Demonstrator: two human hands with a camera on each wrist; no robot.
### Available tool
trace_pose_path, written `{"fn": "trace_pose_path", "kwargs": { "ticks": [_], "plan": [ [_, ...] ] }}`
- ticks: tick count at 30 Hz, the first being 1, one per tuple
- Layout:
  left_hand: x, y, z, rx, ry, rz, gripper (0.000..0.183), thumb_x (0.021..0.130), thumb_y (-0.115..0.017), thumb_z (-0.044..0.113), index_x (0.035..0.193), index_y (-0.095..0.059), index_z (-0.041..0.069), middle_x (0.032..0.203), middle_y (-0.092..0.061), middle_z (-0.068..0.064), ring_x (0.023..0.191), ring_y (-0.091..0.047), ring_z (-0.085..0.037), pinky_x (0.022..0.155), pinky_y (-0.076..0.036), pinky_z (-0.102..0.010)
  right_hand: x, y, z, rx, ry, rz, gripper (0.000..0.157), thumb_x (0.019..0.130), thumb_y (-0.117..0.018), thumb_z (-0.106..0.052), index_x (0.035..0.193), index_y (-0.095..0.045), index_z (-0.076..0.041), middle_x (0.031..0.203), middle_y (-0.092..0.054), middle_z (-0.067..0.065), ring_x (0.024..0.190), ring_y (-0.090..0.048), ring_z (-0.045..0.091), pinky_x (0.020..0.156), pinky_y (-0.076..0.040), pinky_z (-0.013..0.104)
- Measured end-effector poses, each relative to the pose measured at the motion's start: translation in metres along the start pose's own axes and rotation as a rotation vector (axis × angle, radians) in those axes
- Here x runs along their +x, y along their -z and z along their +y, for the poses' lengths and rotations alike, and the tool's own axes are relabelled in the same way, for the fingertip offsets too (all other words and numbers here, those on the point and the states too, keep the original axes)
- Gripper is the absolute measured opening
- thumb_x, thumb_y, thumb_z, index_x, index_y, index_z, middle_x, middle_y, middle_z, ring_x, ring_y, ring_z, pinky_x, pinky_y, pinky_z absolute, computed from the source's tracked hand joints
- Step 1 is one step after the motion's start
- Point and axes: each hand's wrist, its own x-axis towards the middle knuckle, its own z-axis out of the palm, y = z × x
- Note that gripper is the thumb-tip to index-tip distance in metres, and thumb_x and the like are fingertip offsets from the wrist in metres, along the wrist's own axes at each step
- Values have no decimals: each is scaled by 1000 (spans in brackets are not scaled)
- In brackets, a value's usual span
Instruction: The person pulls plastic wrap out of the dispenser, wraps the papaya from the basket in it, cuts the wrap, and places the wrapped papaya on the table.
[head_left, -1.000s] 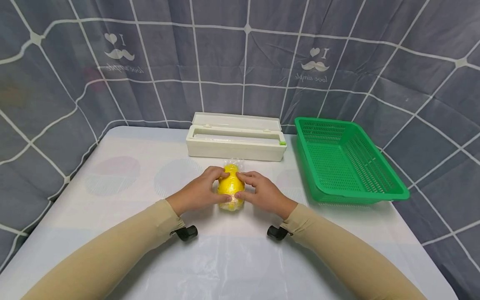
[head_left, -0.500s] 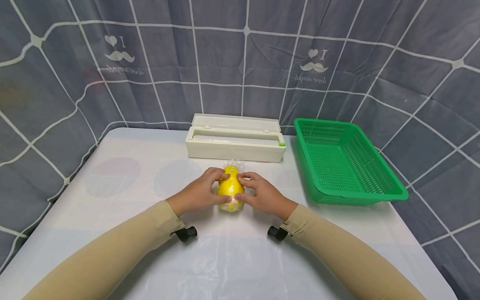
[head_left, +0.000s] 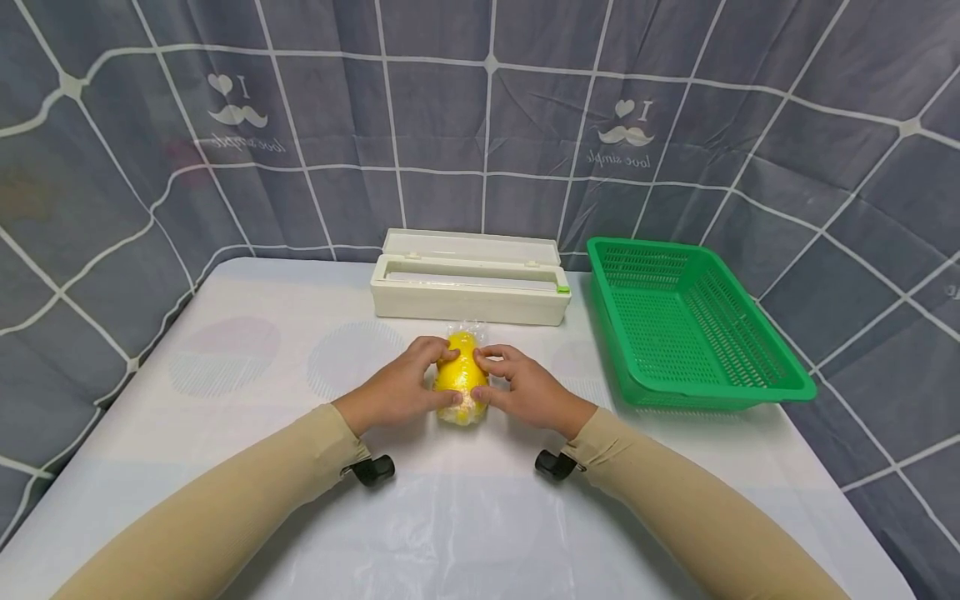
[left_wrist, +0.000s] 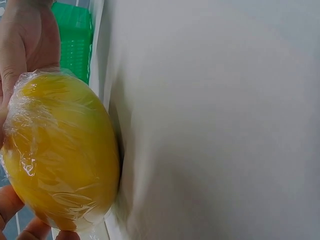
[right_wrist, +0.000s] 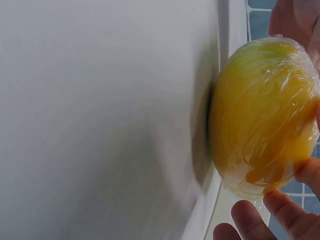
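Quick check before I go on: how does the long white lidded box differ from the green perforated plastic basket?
The long white lidded box is narrow; the green perforated plastic basket is much broader front to back. The box's front wall is solid, while the basket's walls are full of openings. The box has a lid, standing open; the basket shows none. Both are open-topped, and neither is touched by the left hand or right hand.

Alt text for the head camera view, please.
A person's left hand and right hand hold a film-wrapped yellow object on a pale table. Behind it is an open white box, with a green basket to the right and a gray gridded curtain beyond.
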Motion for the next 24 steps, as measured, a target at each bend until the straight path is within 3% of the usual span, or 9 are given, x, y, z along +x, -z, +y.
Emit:
{"fn": "trace_pose_path", "kwargs": {
  "ticks": [19,24],
  "plan": [
    [3,-5,-1,-56,-16,7,49,95,-73,30,135,-55,9,161,-37,-12,146,-44,-38,123,-37,-60,0,-1,5,-3,-7,11,60,102,-71,-28,154,-48,-8,161,-47,10,139,-56,32,106,-55,48],
    [3,-5,-1,-37,-29,2,50,96,-71,30,137,-54,8,163,-35,-14,148,-42,-39,122,-37,-61,0,-1,4,-10,-1,28,60,101,-73,-28,152,-50,-8,159,-50,9,133,-60,30,97,-56,41]
  ]
}}
